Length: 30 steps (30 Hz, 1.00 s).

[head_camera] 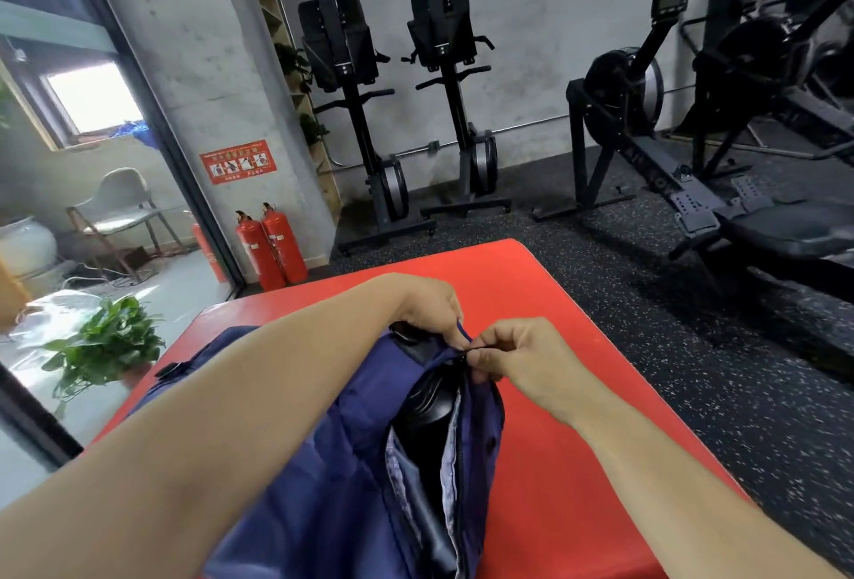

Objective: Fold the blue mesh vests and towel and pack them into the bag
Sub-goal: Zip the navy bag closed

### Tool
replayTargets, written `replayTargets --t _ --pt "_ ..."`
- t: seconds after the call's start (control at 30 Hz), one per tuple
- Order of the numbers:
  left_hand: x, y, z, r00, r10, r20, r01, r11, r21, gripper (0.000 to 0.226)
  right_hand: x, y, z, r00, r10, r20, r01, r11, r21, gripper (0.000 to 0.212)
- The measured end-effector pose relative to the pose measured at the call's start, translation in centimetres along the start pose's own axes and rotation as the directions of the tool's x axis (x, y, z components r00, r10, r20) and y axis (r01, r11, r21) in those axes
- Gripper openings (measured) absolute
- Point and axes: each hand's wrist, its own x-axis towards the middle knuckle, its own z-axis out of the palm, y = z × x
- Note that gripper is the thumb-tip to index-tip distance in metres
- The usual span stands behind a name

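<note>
The left hand (pixel 432 308) pinches the cloth at the far end of the blue bag (pixel 323 463). The bag lies on the middle of the red mat (pixel 577 347), half open. It looks soft, light and floppy. The right hand (pixel 517 354) pinches the zip pull (pixel 463 347), the best spot to hold.

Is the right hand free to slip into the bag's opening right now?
Probably, once it lets go: the right hand pinches the zip at the bag's far end, and the opening gapes right next to it, uncovered.
</note>
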Motion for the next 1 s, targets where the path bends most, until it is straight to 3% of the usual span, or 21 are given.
replayTargets --t 0.17,0.37,0.5,0.73,1.0 --pt "0.8 -1.4 -0.7 0.996 0.052 -0.076 -0.058 0.994 -0.093 0.018 0.1 -1.6 1.1 0.998 0.019 0.067 -0.026 0.994 0.106 0.018" --pt "1.6 -2.0 -0.8 0.987 0.090 -0.132 -0.109 0.983 -0.146 0.013 0.3 -2.4 1.7 0.995 0.007 0.104 -0.013 0.998 0.055 0.012" --pt "2.1 -2.1 -0.8 0.983 0.125 -0.134 -0.141 0.983 -0.118 0.016 0.3 -2.9 1.8 0.995 0.018 0.099 -0.021 0.999 0.035 0.019" --pt "2.7 -4.9 -1.2 0.968 0.160 -0.194 -0.194 0.967 -0.166 0.026 -0.8 -3.3 1.9 0.987 0.004 0.159 -0.035 0.981 0.189 0.019" --pt "2.6 -5.6 -0.5 0.958 0.140 -0.251 -0.175 0.977 -0.121 0.029 -2.4 -4.4 2.8 0.972 -0.016 0.236 -0.002 0.997 0.079 0.017"
